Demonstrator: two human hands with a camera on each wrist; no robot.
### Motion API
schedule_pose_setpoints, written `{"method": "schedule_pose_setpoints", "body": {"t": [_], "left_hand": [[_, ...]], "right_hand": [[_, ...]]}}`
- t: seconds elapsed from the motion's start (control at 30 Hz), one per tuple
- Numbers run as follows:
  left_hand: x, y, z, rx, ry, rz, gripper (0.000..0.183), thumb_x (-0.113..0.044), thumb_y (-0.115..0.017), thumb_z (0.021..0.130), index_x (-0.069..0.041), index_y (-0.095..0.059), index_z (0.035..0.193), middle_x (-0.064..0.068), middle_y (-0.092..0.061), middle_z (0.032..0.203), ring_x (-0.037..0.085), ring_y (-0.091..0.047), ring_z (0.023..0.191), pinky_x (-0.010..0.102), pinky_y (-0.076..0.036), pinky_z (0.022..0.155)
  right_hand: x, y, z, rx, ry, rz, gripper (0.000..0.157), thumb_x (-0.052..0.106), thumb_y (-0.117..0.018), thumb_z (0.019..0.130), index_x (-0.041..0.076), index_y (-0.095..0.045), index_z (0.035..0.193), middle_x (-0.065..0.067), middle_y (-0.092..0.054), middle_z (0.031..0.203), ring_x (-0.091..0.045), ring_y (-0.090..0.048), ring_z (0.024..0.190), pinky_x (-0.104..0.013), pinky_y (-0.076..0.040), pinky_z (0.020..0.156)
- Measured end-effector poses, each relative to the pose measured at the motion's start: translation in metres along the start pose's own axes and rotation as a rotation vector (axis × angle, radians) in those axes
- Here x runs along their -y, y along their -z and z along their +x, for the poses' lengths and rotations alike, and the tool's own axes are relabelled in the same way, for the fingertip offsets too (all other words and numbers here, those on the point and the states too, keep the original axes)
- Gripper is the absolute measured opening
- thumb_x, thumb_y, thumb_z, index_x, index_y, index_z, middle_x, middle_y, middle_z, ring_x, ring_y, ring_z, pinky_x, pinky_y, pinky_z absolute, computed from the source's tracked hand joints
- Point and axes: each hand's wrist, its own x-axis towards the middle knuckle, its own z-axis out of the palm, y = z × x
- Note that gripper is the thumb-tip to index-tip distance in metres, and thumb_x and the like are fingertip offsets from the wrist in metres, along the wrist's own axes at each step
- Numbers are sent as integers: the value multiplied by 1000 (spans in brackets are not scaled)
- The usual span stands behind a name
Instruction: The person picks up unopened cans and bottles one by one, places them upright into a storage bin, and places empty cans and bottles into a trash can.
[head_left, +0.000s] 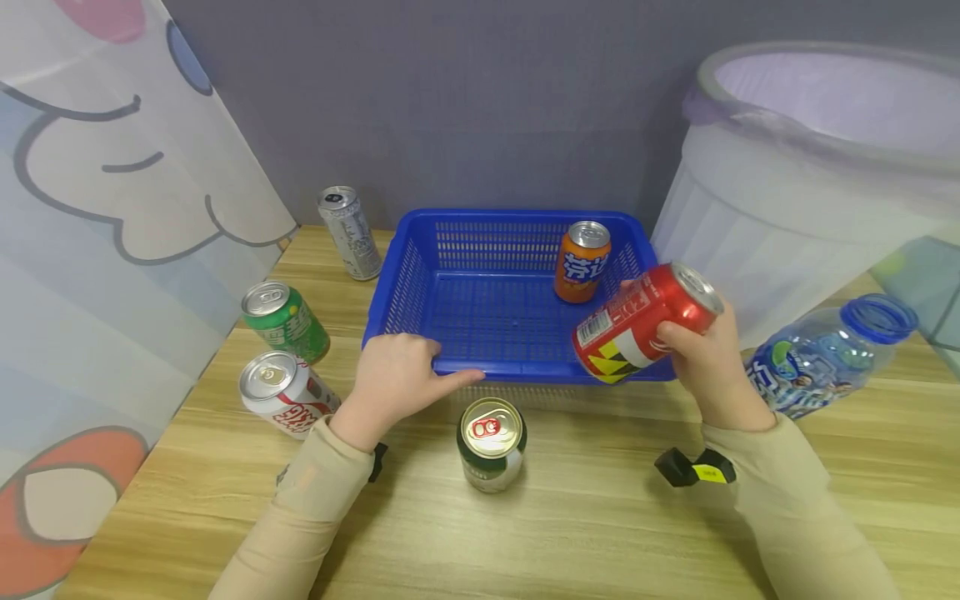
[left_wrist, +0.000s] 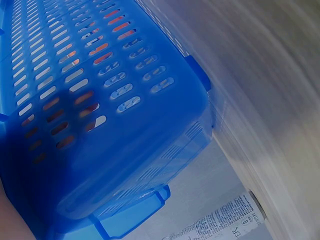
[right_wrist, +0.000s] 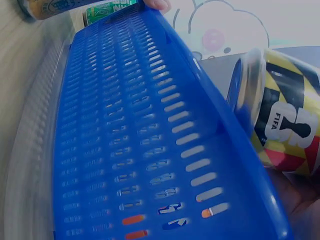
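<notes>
My right hand (head_left: pixel 708 358) grips a red Coca-Cola can (head_left: pixel 637 321), tilted, over the front right rim of a blue plastic basket (head_left: pixel 495 367). In the right wrist view the can's yellow-and-black FIFA end (right_wrist: pixel 285 115) is close to that rim. At the basket's front left corner, my left hand (head_left: pixel 401 379) holds the rim, thumb stretched along it; its other fingers are mostly hidden in the head view. Inside the basket an orange Fanta can (head_left: pixel 581 262) stands upright at the right. A dark green can (head_left: pixel 491 446) with a gold top stands in front of the basket.
Left of the basket stand a silver-white can (head_left: pixel 351 233), a green can (head_left: pixel 287 323) and a white-and-red can (head_left: pixel 288 392). A tall white bin (head_left: pixel 772 200) rises at the right, with a blue-capped clear bottle (head_left: pixel 825 354) before it. A grey panel (head_left: pixel 450 108) borders the back.
</notes>
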Motion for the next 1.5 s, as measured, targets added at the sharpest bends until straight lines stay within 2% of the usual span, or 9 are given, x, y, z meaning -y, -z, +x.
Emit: {"method": "schedule_pose_setpoints", "body": {"t": [0.33,0.5,0.67,0.83,0.9,1.07,1.13,1.3,1.5], "left_hand": [[0,-1,1,3,-7,6,74,-89,-8,72,-22,-29,49,-10,-25,45,9,-29,40,25,-24,38],[0,-1,2,1,-10,13,75,-89,-4,71,-22,-29,49,-9,-25,45,9,-28,40,25,-24,37],[1,-1,2,-6,-10,15,75,-89,-6,72,-22,-30,48,-9,-26,45,10,-29,40,26,-24,37],[1,-1,1,-11,-11,13,73,-89,-14,74,-22,-29,49,-10,-25,46,9,-28,40,25,-23,37],[1,-1,1,-9,-9,12,73,-89,-16,74,-22,-28,49,-10,-25,46,9,-27,40,25,-23,37],[1,-1,0,-6,-4,6,74,-89,-7,72,-22,-29,49,-10,-25,45,9,-28,40,25,-23,37],[0,-1,0,-2,-2,3,75,-89,-3,71,-22,-29,49,-10,-25,45,9,-28,40,25,-24,37],[0,-1,1,11,3,0,75,-89,-2,70,-22,-28,49,-10,-24,45,9,-28,40,25,-23,38],[0,0,0,5,1,0,74,-89,-4,71,-22,-27,49,-10,-23,46,9,-26,40,25,-23,37]], "right_hand": [[-3,0,2,-149,-137,-270,36,-3,-72,78,12,-63,109,3,-69,101,-10,-63,92,-19,-51,79],[-4,2,4,-157,-228,-391,46,-9,-68,77,17,-58,114,8,-66,104,-8,-61,96,-16,-50,80],[-4,2,7,-132,-294,-558,48,-4,-70,78,17,-54,119,13,-62,105,-6,-58,97,-13,-48,79],[-6,1,11,-126,-353,-539,49,0,-70,80,18,-48,119,11,-58,108,-7,-54,101,-13,-47,80],[-6,1,12,-112,-376,-593,50,2,-70,81,15,-45,122,11,-55,110,-6,-52,102,-13,-46,81],[-4,1,15,-41,-414,-901,64,15,-76,79,3,-41,131,-1,-54,118,-6,-50,101,-18,-43,84],[-5,2,16,-14,-416,-970,69,19,-79,76,1,-42,132,-10,-55,120,-11,-51,102,-21,-43,84],[-7,3,18,33,-410,-1042,72,22,-83,71,2,-45,130,-17,-58,121,-25,-55,105,-33,-46,85],[-9,2,21,61,-417,-1069,74,24,-84,70,2,-46,130,-18,-58,121,-31,-56,107,-47,-46,89]]}}
